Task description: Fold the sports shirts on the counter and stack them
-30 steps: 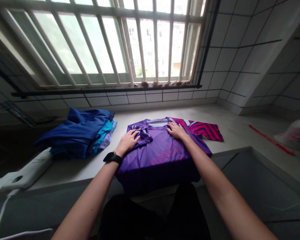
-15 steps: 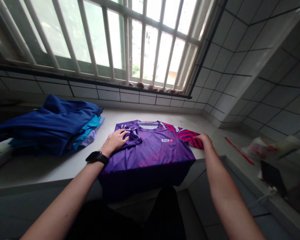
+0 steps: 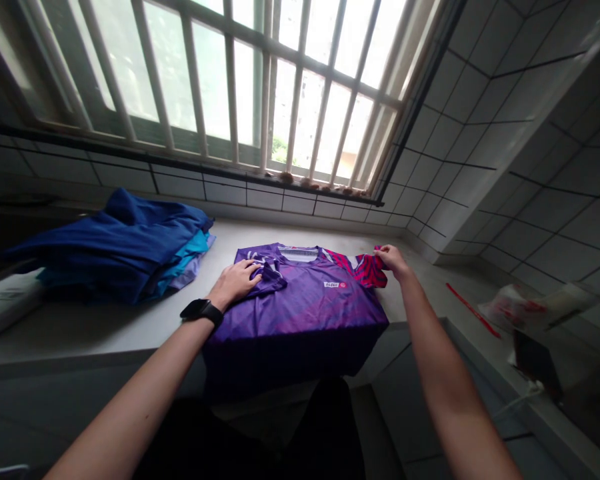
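A purple jersey (image 3: 305, 303) lies spread on the white counter, its collar toward the window and its lower part hanging over the front edge. Its left sleeve is folded inward over the chest. On that folded sleeve my left hand (image 3: 236, 280) rests flat, fingers stretched out, a black watch on the wrist. My right hand (image 3: 393, 259) pinches the end of the red patterned sleeve (image 3: 367, 270) between thumb and fingers and holds it raised, bent up off the counter. A small white label and a red round mark show on the chest.
A heap of blue clothes (image 3: 125, 247) sits on the counter (image 3: 100, 340) at left, beside a white box-like thing (image 3: 10, 303). At right lie a red strip (image 3: 473, 310), a clear plastic bag (image 3: 513, 307) and a dark flat object (image 3: 537, 360). A barred window (image 3: 260, 100) rises behind.
My right hand has lifted the red sleeve's end and drawn it up and inward, so the sleeve now bends. My left hand stays on the folded sleeve. The view has shifted slightly.
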{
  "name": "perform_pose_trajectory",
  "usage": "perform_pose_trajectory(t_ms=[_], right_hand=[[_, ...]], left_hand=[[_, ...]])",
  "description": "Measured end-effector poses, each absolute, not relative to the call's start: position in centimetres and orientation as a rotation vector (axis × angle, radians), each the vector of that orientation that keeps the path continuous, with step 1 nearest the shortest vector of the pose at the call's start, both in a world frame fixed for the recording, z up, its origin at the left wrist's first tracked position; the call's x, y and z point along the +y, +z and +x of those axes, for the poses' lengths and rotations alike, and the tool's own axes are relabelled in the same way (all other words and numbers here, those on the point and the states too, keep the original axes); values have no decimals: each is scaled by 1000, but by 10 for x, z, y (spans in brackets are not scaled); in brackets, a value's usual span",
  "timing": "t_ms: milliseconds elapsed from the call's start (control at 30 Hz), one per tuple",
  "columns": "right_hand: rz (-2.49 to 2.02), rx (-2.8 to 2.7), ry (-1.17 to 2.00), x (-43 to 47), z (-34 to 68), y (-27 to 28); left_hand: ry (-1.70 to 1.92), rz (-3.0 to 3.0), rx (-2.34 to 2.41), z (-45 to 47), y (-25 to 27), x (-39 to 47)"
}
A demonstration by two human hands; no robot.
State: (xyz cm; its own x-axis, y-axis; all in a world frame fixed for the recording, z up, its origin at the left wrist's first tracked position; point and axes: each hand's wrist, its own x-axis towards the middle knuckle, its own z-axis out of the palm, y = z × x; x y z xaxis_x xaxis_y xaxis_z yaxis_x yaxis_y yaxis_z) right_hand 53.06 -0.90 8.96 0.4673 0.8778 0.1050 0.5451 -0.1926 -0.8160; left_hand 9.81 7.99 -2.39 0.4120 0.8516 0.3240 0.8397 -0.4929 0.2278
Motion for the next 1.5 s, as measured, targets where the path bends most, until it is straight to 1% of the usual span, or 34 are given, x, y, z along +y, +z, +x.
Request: perform_pose_trajectory(t_ms=[133, 200, 300, 400, 467, 567, 633, 767, 900, 1100, 1200, 1300, 1400, 1500], right_hand=[[-1594, -1133, 786, -10, 503, 123], [-1558, -1148, 799, -13, 494, 133], [-1685, -1268, 795, -17, 485, 131], [-1882, -1513, 854, -16, 474, 113], [-2073, -1686, 765, -13, 464, 95], [-2356, -1829, 389, -7, 450, 68], [-2421, -1864, 263, -4, 443, 55], [-2447, -1880, 221, 0, 443, 43], [-2503, -1831, 125, 2, 455, 39], [-2467, -1970, 113, 5, 459, 32], [-2545, -1678, -2, 4, 457, 32], [-2622, -1373, -3, 3, 458, 36], [-2622, -1349, 25, 6, 461, 40], [-2522, -1437, 6, 12, 461, 41]], left_hand=[[634, 2626, 1558, 98, -25, 81], [633, 2628, 1561, 98, -26, 81], [639, 2617, 1576, 98, -27, 82], [642, 2606, 1573, 98, -27, 82], [659, 2597, 1564, 97, -27, 82], [676, 2584, 1565, 98, -26, 80], [689, 2570, 1564, 98, -26, 79], [719, 2547, 1551, 98, -25, 78], [660, 2563, 1572, 98, -25, 79], [625, 2574, 1575, 99, -24, 78], [657, 2564, 1573, 99, -22, 76], [695, 2549, 1559, 99, -21, 75], [710, 2529, 1554, 100, -23, 76], [687, 2519, 1573, 102, -25, 78]])
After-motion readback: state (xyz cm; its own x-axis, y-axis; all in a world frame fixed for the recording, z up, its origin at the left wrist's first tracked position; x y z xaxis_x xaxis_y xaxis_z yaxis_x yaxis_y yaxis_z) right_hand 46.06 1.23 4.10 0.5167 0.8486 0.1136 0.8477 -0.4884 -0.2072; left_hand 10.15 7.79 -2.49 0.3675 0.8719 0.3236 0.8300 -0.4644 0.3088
